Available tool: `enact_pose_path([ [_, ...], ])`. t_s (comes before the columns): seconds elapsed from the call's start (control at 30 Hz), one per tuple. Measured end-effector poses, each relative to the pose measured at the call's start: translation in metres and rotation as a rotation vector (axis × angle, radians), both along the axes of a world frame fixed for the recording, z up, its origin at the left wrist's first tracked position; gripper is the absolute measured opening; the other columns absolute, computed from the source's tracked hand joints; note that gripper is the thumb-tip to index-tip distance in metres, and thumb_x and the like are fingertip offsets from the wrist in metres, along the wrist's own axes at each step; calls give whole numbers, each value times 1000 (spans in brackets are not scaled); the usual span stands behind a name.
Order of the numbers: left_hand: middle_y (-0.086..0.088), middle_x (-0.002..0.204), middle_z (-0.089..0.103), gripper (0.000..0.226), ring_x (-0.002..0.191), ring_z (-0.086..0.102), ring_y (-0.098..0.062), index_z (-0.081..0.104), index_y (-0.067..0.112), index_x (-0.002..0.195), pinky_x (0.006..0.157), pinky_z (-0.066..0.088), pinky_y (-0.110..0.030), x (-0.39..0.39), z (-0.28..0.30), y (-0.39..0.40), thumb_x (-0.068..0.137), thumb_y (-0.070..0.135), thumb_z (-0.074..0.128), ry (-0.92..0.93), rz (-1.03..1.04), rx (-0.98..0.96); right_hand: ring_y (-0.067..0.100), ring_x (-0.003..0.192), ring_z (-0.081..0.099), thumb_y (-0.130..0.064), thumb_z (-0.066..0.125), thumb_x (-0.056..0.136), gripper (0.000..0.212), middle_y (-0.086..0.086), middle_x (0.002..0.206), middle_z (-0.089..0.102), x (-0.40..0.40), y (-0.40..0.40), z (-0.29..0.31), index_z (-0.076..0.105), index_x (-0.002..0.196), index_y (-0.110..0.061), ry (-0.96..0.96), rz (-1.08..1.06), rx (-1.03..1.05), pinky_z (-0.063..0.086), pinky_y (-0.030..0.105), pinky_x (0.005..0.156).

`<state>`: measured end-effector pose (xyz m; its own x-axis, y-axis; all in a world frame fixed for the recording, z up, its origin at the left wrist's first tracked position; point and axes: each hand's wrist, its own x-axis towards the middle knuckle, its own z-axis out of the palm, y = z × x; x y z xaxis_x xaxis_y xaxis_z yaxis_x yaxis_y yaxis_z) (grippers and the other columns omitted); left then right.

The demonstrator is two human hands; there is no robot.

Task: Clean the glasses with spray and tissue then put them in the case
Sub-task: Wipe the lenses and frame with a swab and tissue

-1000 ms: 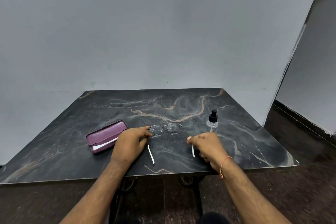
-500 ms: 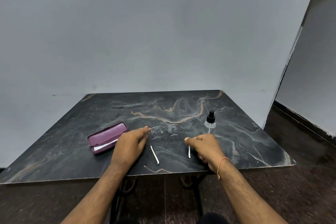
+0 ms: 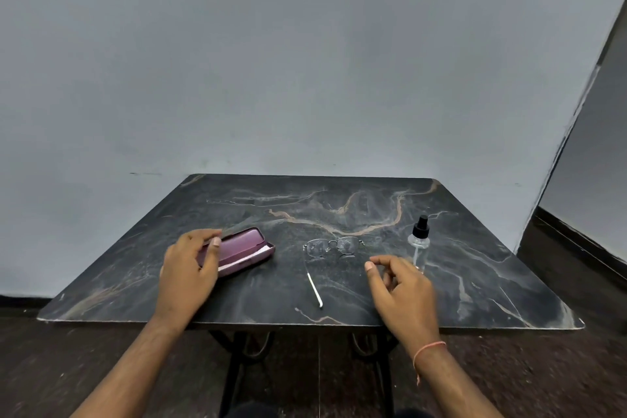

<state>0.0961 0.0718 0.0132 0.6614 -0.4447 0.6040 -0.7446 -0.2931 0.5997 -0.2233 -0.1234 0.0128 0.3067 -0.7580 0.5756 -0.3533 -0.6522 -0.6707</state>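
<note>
- Head view, hands: the left hand (image 3: 190,273) is at the near end of the glasses case (image 3: 241,249), thumb on its top and fingertips at its far edge; whether the fingers actually clamp it cannot be told. The right hand (image 3: 402,292) hangs over the table with loosely curled fingers and holds nothing.
- Head view, task things: the glasses (image 3: 334,245) lie unfolded on the table (image 3: 475,282), between the case and the spray bottle (image 3: 420,241), touching neither. A strip of white, probably the tissue, shows in the case's open seam.
- Risk, the bottle: it is tall, narrow and clear, standing just beyond the right hand's knuckles. A careless reach could tip it and set it rolling on the smooth top.
- Risk, the glasses: the wire frame is thin, its left temple stretches toward the near edge, and the dark rims blend into the dark surface. A hand or the case swept across could snag the temple, drag the lenses on the stone-like top, or push them off.
- Risk, the case: a rounded, glossy maroon shell, likely slippery. Opened one-handed it may skid or snap back.
- Surfaces: the tabletop is dark, polished and marble-veined with a thin pale edge; the bottle has a black pump cap.
</note>
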Motion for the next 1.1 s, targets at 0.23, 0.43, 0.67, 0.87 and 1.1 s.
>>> enact_pose_path([
  [0.23, 2, 132, 76, 35, 126, 68, -30, 76, 35, 129, 106, 53, -54, 7, -5, 8, 108, 54, 55, 225, 83, 160, 8, 75, 65, -44, 73, 95, 9, -17, 75, 64, 50, 23, 19, 77, 98, -37, 47, 166, -105, 51, 21, 65],
  [0.43, 6, 151, 62, 47, 138, 60, -26, 72, 43, 133, 115, 44, -58, 4, -4, 9, 91, 66, 73, 206, 70, 265, 5, 85, 65, -58, 58, 98, 29, -15, 86, 68, 119, 41, 40, 77, 108, -39, 283, 260, -184, 50, 26, 72],
  [0.67, 16, 152, 44, 75, 137, 56, -13, 62, 41, 143, 111, 50, -50, 2, -8, 12, 77, 70, 81, 178, -17, 182, 25, 105, 73, -55, 63, 96, 30, -5, 107, 81, 184, 57, 55, 82, 110, -36, 665, 246, -77, 58, 37, 84],
  [0.87, 29, 145, 32, 88, 120, 52, 15, 57, 38, 147, 101, 54, -24, 3, -11, 14, 71, 62, 93, 202, -171, 71, 29, 96, 75, -57, 73, 83, 35, 1, 97, 79, 213, 61, 56, 83, 93, -26, 851, 197, -12, 63, 38, 80],
  [1.1, 23, 148, 35, 89, 131, 39, 25, 60, 30, 148, 96, 36, 7, 6, -17, 12, 70, 40, 101, 158, -243, 20, 29, 96, 75, -55, 82, 74, 42, 2, 100, 77, 229, 61, 57, 80, 101, -23, 906, 184, 18, 56, 33, 73],
])
